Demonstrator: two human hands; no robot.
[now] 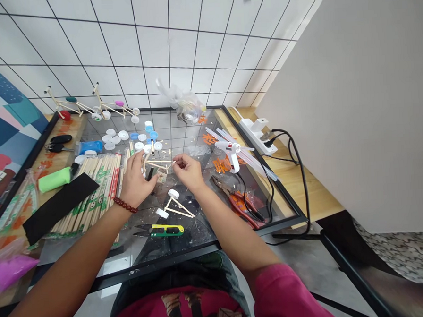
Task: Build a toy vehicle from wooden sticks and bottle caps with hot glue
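Magenta shirt [141, 316] nearest, bottom centre, sleeve at lower right. Pale panel [364, 98] fills the right side; white tiled wall [187, 46] spans the top. Glass-topped table [160, 265] mid-frame, black rim. Left hand [136, 179], just left of centre: thumb wide of the fingers, at the left end of the stick frame [158, 161]; can't tell how firm the contact is. Right hand [189, 171], centre: thumb and fingertips pinched narrow on the frame's right tip. Packed chopsticks [97, 188] left of the left hand, black strip [61, 206] partly over them. Power strip [252, 132] right of the table glass. Red-handled pliers [227, 190] right of the right forearm, white glue gun [232, 152] above them, by clear glue sticks [265, 167]. Yellow-green snips [165, 230] lower centre, below a triangular stick piece [180, 212] with two white caps. Loose white and blue bottle caps [123, 134] upper left of the hands.
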